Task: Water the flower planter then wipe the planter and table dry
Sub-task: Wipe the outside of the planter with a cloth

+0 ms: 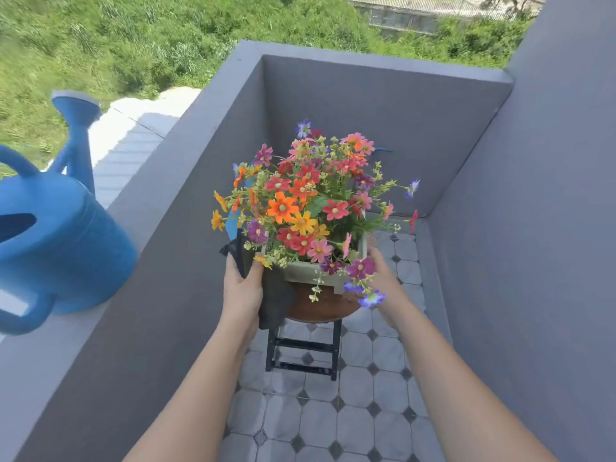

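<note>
A pale square planter [311, 272] full of orange, red, pink and purple flowers [308, 201] is over a small round brown table [320, 306] with dark legs. My left hand [240, 288] presses a dark grey cloth [273, 295] against the planter's left side. My right hand [383, 278] grips the planter's right side. Whether the planter rests on the table or is lifted just above it, I cannot tell. A blue watering can [56, 241] stands on the grey wall ledge at the far left, away from both hands.
Grey parapet walls [186, 201] close in the narrow balcony on the left, back and right. The floor [333, 421] is pale octagonal tile. A blue object [383, 150] shows behind the flowers. Grass and a white roof lie beyond the ledge.
</note>
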The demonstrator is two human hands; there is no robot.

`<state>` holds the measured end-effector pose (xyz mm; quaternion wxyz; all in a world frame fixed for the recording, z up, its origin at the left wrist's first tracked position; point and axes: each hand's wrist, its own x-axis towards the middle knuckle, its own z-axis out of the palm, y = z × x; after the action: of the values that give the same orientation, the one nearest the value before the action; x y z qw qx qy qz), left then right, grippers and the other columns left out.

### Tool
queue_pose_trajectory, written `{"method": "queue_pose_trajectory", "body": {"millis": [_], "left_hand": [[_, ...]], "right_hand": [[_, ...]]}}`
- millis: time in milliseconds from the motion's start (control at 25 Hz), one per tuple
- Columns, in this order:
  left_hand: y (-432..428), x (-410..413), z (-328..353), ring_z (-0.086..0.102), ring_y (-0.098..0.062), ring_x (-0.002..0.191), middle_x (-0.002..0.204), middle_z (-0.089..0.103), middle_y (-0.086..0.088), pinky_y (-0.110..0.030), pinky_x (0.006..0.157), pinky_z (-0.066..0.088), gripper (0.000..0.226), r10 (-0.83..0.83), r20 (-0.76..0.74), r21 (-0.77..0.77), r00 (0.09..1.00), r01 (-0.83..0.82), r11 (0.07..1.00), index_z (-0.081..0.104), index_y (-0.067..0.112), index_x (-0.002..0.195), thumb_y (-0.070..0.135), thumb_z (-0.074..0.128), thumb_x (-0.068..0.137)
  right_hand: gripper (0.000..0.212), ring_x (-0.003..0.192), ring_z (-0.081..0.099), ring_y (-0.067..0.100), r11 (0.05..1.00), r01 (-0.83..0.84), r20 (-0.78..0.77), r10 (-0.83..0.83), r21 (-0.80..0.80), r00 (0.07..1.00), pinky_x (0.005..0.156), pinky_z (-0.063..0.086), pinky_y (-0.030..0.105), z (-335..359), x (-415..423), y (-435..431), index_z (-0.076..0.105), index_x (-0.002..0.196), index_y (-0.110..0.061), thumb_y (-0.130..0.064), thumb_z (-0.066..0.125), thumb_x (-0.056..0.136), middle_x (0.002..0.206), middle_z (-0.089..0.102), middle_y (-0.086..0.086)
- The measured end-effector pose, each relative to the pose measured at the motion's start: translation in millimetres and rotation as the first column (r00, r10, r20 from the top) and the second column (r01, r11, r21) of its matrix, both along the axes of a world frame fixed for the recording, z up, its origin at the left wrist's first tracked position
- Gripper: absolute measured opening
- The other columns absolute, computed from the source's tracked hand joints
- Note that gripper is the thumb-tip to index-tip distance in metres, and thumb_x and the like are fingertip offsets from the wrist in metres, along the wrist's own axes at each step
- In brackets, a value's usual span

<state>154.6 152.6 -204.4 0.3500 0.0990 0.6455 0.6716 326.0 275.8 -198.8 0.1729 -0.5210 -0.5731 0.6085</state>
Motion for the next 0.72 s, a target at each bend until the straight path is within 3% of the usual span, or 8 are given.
{"method": "queue_pose_trajectory", "body": {"millis": [120,280,360,400,440,520,600,720], "left_hand": [[18,-1,8,0.062,-0.028,0.11,0.116,0.065,-0.001,-0.05,0.093,0.051,0.031,0.063,0.03,0.031,0.998,-0.064,0.997,0.052,0.031,0.123,0.021,0.053,0.094],[45,-1,25,0.065,-0.023,0.103,0.107,0.068,0.001,-0.047,0.092,0.052,0.017,0.093,0.134,0.054,0.987,-0.101,0.993,0.061,0.033,0.105,0.042,0.053,0.092],[58,-5,31,0.066,-0.015,0.093,0.1,0.069,0.004,-0.036,0.086,0.052,0.033,0.098,0.224,0.033,0.97,-0.109,0.994,0.064,0.028,0.103,0.054,0.048,0.09],[64,-7,34,0.065,-0.013,0.092,0.099,0.069,0.005,-0.033,0.084,0.051,0.038,0.086,0.232,0.013,0.969,-0.091,0.996,0.065,0.027,0.103,0.057,0.045,0.09],[70,-11,35,0.063,-0.014,0.097,0.103,0.068,0.003,-0.034,0.087,0.049,0.042,0.04,0.17,-0.015,0.985,-0.038,0.999,0.064,0.026,0.106,0.058,0.042,0.09],[76,-18,39,0.053,-0.018,0.107,0.109,0.061,-0.002,-0.036,0.092,0.041,0.043,-0.106,-0.187,-0.116,0.977,0.085,0.99,0.06,0.022,0.103,0.054,0.032,0.094],[84,-17,39,0.047,-0.019,0.097,0.095,0.053,-0.001,-0.032,0.081,0.034,0.042,-0.116,-0.442,-0.145,0.889,0.057,0.988,0.052,0.011,0.092,0.044,0.028,0.099],[93,-2,40,0.042,-0.021,0.09,0.089,0.042,-0.002,-0.028,0.078,0.029,0.029,0.016,-0.616,-0.059,0.788,-0.066,0.996,0.046,0.008,0.086,0.028,0.033,0.101]], "right_hand": [[0.042,0.118,0.056,0.03,0.999,0.023,-0.029,-0.024,-0.025,0.999,0.095,0.048,0.041,12,-1,9,0.033,0.131,-0.035,-0.036,0.05,0.093,0.137,0.05,0.007],[0.061,0.125,0.049,0.031,0.982,0.082,-0.067,-0.094,-0.169,0.993,0.088,0.041,0.033,16,-16,26,0.011,0.152,-0.025,-0.021,0.038,0.097,0.157,0.024,0.012],[0.059,0.124,0.047,0.028,0.949,0.133,-0.144,-0.18,-0.284,0.973,0.094,0.044,0.044,24,-25,34,0.017,0.151,-0.031,-0.015,0.035,0.097,0.16,0.015,0.013],[0.052,0.128,0.045,0.03,0.936,0.14,-0.189,-0.208,-0.322,0.96,0.101,0.041,0.051,29,-28,38,0.026,0.144,-0.034,-0.014,0.035,0.097,0.158,0.022,0.013],[0.041,0.128,0.046,0.031,0.93,0.122,-0.219,-0.207,-0.347,0.954,0.104,0.038,0.054,37,-30,38,0.034,0.135,-0.034,-0.016,0.034,0.098,0.151,0.035,0.012],[0.027,0.106,0.058,0.03,0.923,0.094,-0.252,-0.199,-0.374,0.947,0.099,0.042,0.053,54,-34,30,0.037,0.125,-0.023,-0.018,0.032,0.099,0.12,0.057,0.014],[0.024,0.082,0.061,0.024,0.922,0.087,-0.26,-0.196,-0.377,0.946,0.09,0.047,0.05,61,-37,28,0.042,0.12,-0.014,-0.02,0.032,0.099,0.1,0.061,0.013],[0.028,0.073,0.06,0.023,0.895,0.112,-0.255,-0.241,-0.432,0.937,0.084,0.052,0.05,65,-43,30,0.05,0.117,-0.009,-0.023,0.033,0.099,0.085,0.061,0.012]]}}
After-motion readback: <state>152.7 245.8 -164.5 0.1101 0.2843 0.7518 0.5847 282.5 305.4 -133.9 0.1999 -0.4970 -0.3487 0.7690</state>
